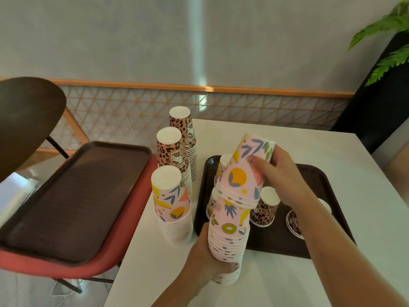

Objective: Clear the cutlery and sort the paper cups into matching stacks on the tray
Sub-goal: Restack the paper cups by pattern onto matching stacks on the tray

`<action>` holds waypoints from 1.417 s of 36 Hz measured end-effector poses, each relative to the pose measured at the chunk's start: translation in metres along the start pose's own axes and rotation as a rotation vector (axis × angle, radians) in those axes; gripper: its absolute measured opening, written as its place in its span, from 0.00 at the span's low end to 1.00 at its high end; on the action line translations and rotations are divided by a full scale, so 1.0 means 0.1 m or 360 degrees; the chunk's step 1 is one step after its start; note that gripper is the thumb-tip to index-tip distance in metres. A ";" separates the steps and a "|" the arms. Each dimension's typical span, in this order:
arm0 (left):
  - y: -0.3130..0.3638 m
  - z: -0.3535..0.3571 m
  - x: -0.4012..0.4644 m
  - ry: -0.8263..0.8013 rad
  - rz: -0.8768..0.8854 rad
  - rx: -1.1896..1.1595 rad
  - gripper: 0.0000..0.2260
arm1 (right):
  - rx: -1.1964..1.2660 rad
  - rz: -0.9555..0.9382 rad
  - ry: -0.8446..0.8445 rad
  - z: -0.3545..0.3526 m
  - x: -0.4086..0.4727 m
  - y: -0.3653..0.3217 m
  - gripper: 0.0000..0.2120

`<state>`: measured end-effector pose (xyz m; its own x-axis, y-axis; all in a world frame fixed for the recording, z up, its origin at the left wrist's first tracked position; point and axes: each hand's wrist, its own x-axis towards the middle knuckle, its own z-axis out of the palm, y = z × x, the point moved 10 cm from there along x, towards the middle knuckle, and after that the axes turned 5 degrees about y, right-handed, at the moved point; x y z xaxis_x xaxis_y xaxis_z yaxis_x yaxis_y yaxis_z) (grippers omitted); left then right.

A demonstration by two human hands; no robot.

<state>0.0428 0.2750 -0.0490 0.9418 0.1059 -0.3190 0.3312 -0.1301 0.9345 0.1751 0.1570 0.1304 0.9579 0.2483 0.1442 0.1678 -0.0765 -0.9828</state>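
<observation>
1. Head view, far left: a spare dark tray (pixel 73 200) lies on a red chair seat (pixel 124 244), its near corner cut off by the frame edge; a dark round chair back (pixel 28 116) blocks what is behind it.
2. Along the white table (pixel 332 151)'s left edge stand three inverted stacks, close together: one pink fruit-print stack (pixel 171 202) nearest, two leopard-print stacks (pixel 174 156) behind, the rear one partly hidden.
3. The left hand (pixel 208 258) grips the base of a tall pink stack (pixel 230 235), fingers curled round its lower rims, lifted just off the table at the serving tray (pixel 314 173)'s near-left corner.
4. The right hand (pixel 278 171) pinches a tilted bundle of pink cups (pixel 245 173), its rims meeting the tall stack's top.
5. Behind that stack, more pink cups on the tray are mostly hidden.
6. Under the right forearm: a single leopard cup (pixel 265 207) stands inverted, another leopard cup (pixel 294 222) is half-covered, hard to read.
7. Right of the tray, bare tabletop runs to the edge; fern fronds (pixel 389 36) sit top right.
</observation>
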 end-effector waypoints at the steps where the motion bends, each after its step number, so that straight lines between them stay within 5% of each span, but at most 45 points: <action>1: -0.01 -0.01 0.00 0.0005 -0.0006 -0.0007 0.39 | 0.0107 0.0023 0.0049 -0.03 0.06 0.01 0.13; 6: -0.06 -0.05 0.02 -0.0006 -0.0013 0.0024 0.40 | 0.0501 0.0021 0.0427 -0.31 0.38 0.06 0.14; 12: -0.03 -0.09 0.06 0.0023 0.0010 0.0173 0.49 | -0.0104 -0.0175 0.0799 -0.38 0.59 0.18 0.21; 22: -0.09 -0.11 0.04 0.0040 -0.0065 0.0056 0.44 | -0.0656 -0.0239 0.0480 0.00 0.63 0.40 0.32; 26: -0.02 -0.07 0.02 0.0014 -0.0057 -0.0009 0.41 | -0.0483 -0.0263 0.0440 -0.04 0.38 0.22 0.34; 29: 0.03 -0.04 0.00 0.0016 -0.0023 -0.0029 0.43 | -0.0185 -0.0259 -0.0008 0.14 0.13 0.03 0.33; 34: 0.14 0.00 -0.04 -0.0002 0.0025 -0.0022 0.39 | -0.0424 -0.0028 -0.0591 0.38 -0.29 0.11 0.28; 44: 0.27 0.08 -0.09 -0.0017 0.0084 -0.0003 0.45 | -0.0485 -0.0078 -0.0319 0.21 -0.37 0.04 0.21; 51: 0.12 0.06 -0.08 -0.0037 0.0025 0.0027 0.39 | -0.0362 -0.0088 -0.0100 0.06 -0.27 0.00 0.18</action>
<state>0.0397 0.2663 -0.0358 0.9480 0.0808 -0.3078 0.3168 -0.1486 0.9368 0.1480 0.1560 0.1261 0.9306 0.3172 0.1826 0.2745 -0.2750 -0.9214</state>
